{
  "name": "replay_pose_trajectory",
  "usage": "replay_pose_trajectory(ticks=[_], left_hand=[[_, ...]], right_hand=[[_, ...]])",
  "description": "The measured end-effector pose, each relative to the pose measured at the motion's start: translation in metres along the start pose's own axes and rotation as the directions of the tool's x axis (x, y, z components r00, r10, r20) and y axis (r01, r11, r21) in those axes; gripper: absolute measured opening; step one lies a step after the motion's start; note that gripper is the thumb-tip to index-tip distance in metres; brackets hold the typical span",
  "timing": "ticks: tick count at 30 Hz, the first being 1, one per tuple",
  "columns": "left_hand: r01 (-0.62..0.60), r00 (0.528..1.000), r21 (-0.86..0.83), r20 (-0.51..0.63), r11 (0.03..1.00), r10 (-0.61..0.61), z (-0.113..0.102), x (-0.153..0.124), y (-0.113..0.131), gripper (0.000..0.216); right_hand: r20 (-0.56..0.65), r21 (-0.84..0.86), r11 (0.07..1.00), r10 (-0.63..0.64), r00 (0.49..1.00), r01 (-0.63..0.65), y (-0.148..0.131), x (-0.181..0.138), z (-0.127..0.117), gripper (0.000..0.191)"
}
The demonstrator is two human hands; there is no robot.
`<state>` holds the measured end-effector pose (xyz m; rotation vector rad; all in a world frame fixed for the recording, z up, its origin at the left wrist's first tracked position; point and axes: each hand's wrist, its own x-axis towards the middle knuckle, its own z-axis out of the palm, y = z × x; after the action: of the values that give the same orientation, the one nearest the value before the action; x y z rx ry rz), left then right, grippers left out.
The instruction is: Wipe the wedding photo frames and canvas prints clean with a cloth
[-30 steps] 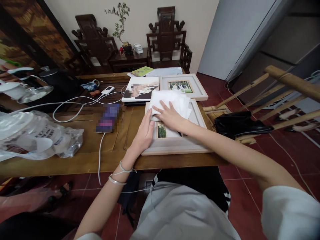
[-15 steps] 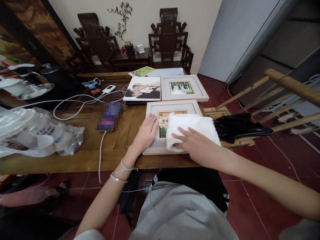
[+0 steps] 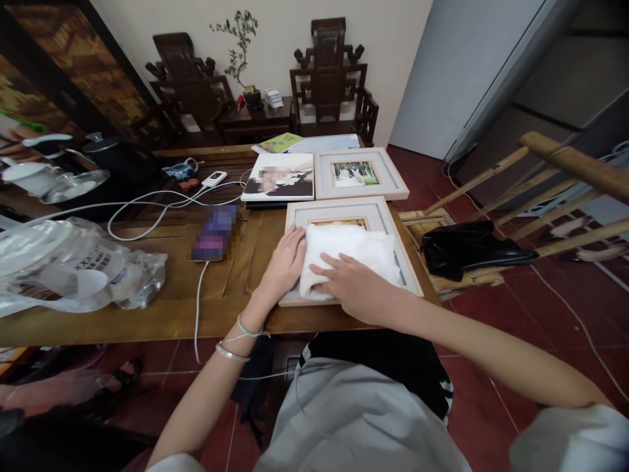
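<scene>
A folded white towel lies over much of a pale wooden picture frame, covering most of its photo. On top of the towel is my right hand, fingers spread across it and thumb by its near-left fold. My left hand rests flat along the frame's left edge, fingers together and stretched out, just beside the towel. Directly behind lies a second picture frame with an outdoor photo. To its left sits a photo album with a picture on its cover, on top of something dark.
On the wooden table are a phone on a white cable, a clear plastic bag and a dark kettle. A bamboo chair bearing a black bag stands at the right. Carved chairs stand by the wall.
My right hand and the towel have slid left across the frame, now reaching close to my left hand. More of the frame's right side shows. My left hand stays in place.
</scene>
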<state>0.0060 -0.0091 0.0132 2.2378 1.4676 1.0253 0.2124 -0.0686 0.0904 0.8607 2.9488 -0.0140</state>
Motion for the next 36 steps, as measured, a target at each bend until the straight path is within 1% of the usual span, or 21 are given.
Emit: replay_pose_trajectory(ticks=[3,5,7,9,11,14,17,19,21,23,24,26,28,30,31,33,36], left_hand=[[0.001,1.000,0.024,0.029,1.000,-0.001,0.000,0.000,-0.001,0.053],[0.006,0.999,0.048,0.047,0.999,-0.009,0.001,-0.001,-0.002,0.051],[0.009,0.997,0.076,0.070,0.997,-0.014,0.001,-0.002,-0.002,0.051],[0.006,0.995,0.097,0.095,0.995,-0.015,0.001,-0.002,-0.001,0.052],[-0.001,0.994,0.101,0.112,0.995,-0.011,0.000,-0.002,0.001,0.052],[-0.007,0.993,0.093,0.121,0.996,-0.004,-0.001,-0.002,0.002,0.051],[-0.009,0.993,0.094,0.120,0.996,-0.002,0.000,-0.002,0.001,0.050],[-0.011,0.993,0.093,0.118,0.996,0.000,0.000,-0.002,0.000,0.049],[-0.010,0.993,0.089,0.117,0.996,-0.001,0.000,-0.002,-0.001,0.048],[-0.005,0.993,0.084,0.115,0.996,-0.005,0.000,-0.001,-0.001,0.048],[-0.002,0.994,0.082,0.113,0.997,-0.008,0.000,-0.001,-0.001,0.048],[-0.002,0.993,0.077,0.115,0.997,-0.007,0.000,0.000,0.000,0.048],[-0.007,0.993,0.072,0.120,0.997,-0.002,0.000,0.000,-0.001,0.049],[-0.004,0.993,0.067,0.116,0.998,-0.003,0.000,0.000,-0.002,0.049],[-0.003,0.994,0.062,0.110,0.998,-0.004,0.000,0.000,-0.003,0.049],[-0.009,0.995,0.046,0.098,0.999,0.004,0.001,0.000,-0.006,0.047],[-0.027,0.995,0.021,0.094,0.999,0.025,0.002,-0.001,-0.008,0.046]], right_hand=[[0.018,-0.002,0.999,0.039,0.999,-0.039,0.004,-0.018,-0.001,0.054],[0.067,-0.018,0.995,0.103,0.993,-0.102,0.009,-0.039,-0.006,0.054],[0.092,-0.055,0.981,0.192,0.977,-0.187,0.015,-0.063,-0.010,0.052],[0.066,-0.092,0.958,0.279,0.958,-0.272,0.023,-0.083,-0.010,0.049],[0.018,-0.114,0.933,0.345,0.939,-0.341,0.031,-0.096,-0.007,0.049],[-0.013,-0.105,0.906,0.410,0.912,-0.409,0.051,-0.095,-0.001,0.054],[-0.033,-0.074,0.888,0.454,0.891,-0.455,0.080,-0.077,0.003,0.062],[-0.073,-0.062,0.878,0.471,0.879,-0.475,0.101,-0.060,0.003,0.064],[-0.147,-0.056,0.868,0.483,0.864,-0.494,0.117,-0.040,0.001,0.065],[-0.237,-0.053,0.869,0.467,0.852,-0.491,0.126,-0.016,-0.001,0.067],[-0.275,-0.055,0.881,0.439,0.855,-0.470,0.126,-0.002,-0.002,0.068],[-0.317,-0.076,0.921,0.341,0.885,-0.382,0.120,0.028,-0.003,0.068],[-0.302,-0.111,0.958,0.220,0.928,-0.264,0.109,0.059,-0.003,0.063],[-0.246,-0.137,0.975,0.135,0.960,-0.173,0.098,0.086,-0.002,0.056],[-0.216,-0.142,0.978,0.120,0.969,-0.153,0.093,0.096,-0.001,0.053],[-0.171,-0.146,0.976,0.133,0.976,-0.159,0.089,0.108,0.000,0.050],[-0.134,-0.165,0.964,0.188,0.973,-0.209,0.094,0.104,-0.002,0.048]])
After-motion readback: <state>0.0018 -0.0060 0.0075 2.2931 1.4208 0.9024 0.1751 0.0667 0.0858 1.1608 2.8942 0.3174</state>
